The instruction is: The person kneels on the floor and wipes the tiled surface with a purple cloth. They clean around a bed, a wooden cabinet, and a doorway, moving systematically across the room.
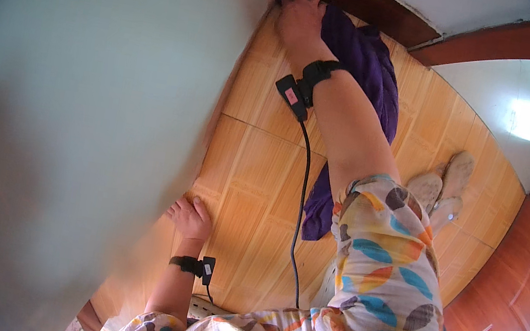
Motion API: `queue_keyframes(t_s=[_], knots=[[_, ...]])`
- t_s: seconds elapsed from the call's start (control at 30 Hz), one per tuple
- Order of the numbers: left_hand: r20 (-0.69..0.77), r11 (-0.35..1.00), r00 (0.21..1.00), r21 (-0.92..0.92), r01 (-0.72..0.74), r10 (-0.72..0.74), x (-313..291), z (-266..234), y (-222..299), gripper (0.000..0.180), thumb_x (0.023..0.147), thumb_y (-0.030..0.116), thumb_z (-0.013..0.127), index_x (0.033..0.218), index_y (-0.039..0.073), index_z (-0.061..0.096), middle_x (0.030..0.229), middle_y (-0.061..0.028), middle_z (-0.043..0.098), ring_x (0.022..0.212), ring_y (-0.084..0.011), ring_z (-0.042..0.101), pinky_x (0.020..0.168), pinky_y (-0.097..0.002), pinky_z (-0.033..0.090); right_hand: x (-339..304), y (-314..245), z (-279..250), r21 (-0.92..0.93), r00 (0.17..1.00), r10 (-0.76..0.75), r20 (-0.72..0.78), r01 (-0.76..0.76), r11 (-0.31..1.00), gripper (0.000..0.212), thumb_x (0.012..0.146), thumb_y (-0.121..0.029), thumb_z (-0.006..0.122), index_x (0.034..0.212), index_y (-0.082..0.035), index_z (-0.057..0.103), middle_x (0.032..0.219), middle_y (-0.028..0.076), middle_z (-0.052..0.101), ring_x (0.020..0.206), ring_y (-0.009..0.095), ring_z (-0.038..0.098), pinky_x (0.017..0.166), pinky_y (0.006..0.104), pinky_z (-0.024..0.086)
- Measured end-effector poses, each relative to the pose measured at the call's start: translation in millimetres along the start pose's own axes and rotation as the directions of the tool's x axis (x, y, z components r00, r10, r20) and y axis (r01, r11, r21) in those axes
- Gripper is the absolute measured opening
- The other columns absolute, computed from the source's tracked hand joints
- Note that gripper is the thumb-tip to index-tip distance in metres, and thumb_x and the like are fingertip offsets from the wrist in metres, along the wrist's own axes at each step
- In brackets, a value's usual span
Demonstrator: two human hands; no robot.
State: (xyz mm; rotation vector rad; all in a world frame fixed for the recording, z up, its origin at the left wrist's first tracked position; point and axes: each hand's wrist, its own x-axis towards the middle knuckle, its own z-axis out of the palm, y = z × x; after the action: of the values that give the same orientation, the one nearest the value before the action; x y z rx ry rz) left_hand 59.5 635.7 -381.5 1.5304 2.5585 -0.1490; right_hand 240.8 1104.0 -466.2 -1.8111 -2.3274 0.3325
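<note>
My right hand (301, 23) reaches into the far corner where a pale panel meets the dark skirting. Its fingers are bent over a dark purple cloth (378, 69), which trails along the floor to the right of the wrist and shows again beneath the forearm. My left hand (191, 218) is lower down, beside the bottom edge of the pale panel (103, 82). The left thumb stands apart from the fingers, whose tips are partly hidden at that edge; nothing shows in this hand.
Wood-patterned tiles (258, 164) cover the floor. Several worn slippers (456, 175) lie to the right of my arm. Dark skirting (369, 4) runs along the far wall, and a reddish-brown wooden door (501, 303) stands at the right. A black cable (302, 200) hangs from my right wristband.
</note>
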Motion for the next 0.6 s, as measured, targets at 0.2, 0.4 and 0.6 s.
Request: queue_keyframes(t_s=[0.2,0.4,0.6], knots=[[-0.038,0.999,0.999,0.014,-0.036,0.036,32,10,-9,0.058,0.1,0.036,0.046,0.138,-0.008,0.041,0.143,-0.0333,0.041,0.136,-0.0522,0.032,0.116,-0.0636,0.018,-20,-4,15,0.06,0.996,-0.078,-0.047,0.081,0.995,0.046,0.086,-0.015,0.063,0.132,-0.017,0.065,0.139,0.006,0.053,0.13,0.035,0.045,0.104,0.0555,0.041],[-0.068,0.996,0.995,0.047,-0.07,0.074,46,27,-14,0.058,0.1,0.035,0.046,0.14,-0.006,0.04,0.145,-0.031,0.041,0.138,-0.0496,0.031,0.116,-0.0633,0.018,-43,-28,25,0.002,0.996,-0.086,0.007,0.086,0.996,0.051,0.084,-0.015,0.064,0.135,-0.018,0.063,0.144,0.006,0.051,0.134,0.035,0.042,0.105,0.0546,0.039],[-0.06,0.996,0.994,0.027,-0.087,0.089,61,33,-19,0.056,0.099,0.032,0.047,0.14,-0.006,0.041,0.142,-0.0279,0.043,0.137,-0.0476,0.031,0.116,-0.0625,0.016,-89,-61,42,-0.015,0.96,-0.254,0.119,0.257,0.966,0.056,0.083,-0.012,0.063,0.139,-0.019,0.06,0.148,0.004,0.048,0.144,0.04,0.033,0.108,0.0676,0.032]])
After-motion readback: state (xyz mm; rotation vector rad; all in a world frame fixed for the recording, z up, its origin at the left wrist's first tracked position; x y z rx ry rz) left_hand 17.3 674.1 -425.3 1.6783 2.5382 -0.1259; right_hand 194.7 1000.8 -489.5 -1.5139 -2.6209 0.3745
